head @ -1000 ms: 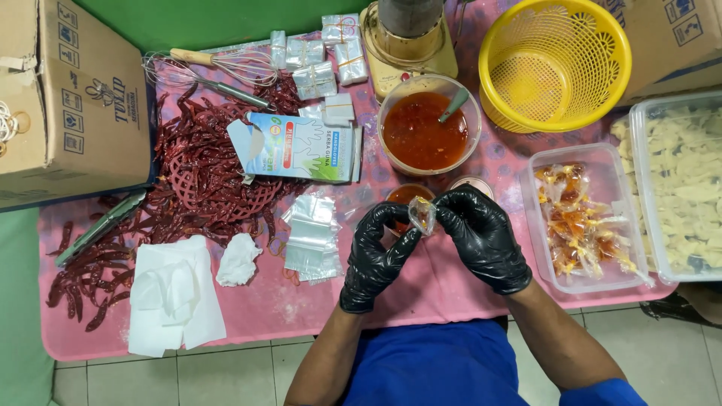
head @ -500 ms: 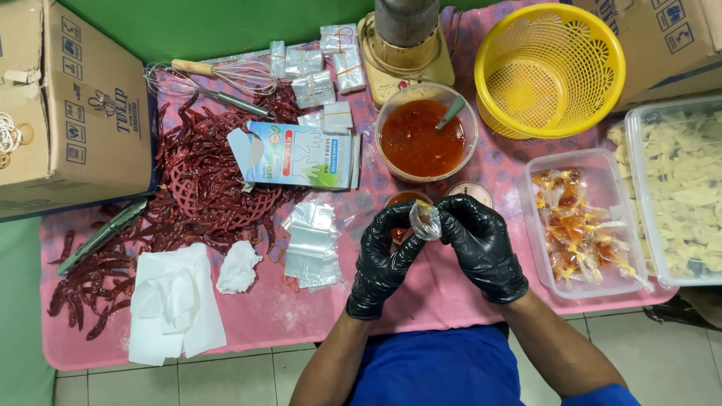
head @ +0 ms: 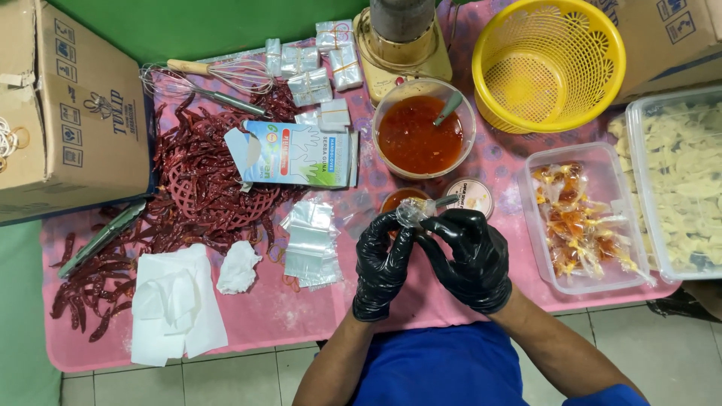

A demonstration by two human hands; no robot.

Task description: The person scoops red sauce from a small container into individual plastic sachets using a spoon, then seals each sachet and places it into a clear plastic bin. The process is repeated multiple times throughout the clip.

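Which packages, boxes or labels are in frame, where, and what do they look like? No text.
Brown cardboard carton: far left edge, dark printed marks on its side.
Flat glove box: table centre-left over dried chillies, white, blue and green.
Second brown cardboard carton: top right corner, behind yellow basket.
Small clear plastic pouch: pinched between both black-gloved hands.

Both black-gloved hands meet close in front of the body: left hand [head: 382,265] upright, fingertips pinched at the top; right hand [head: 469,257] curled beside it, fingers touching, bare forearms angling inward.
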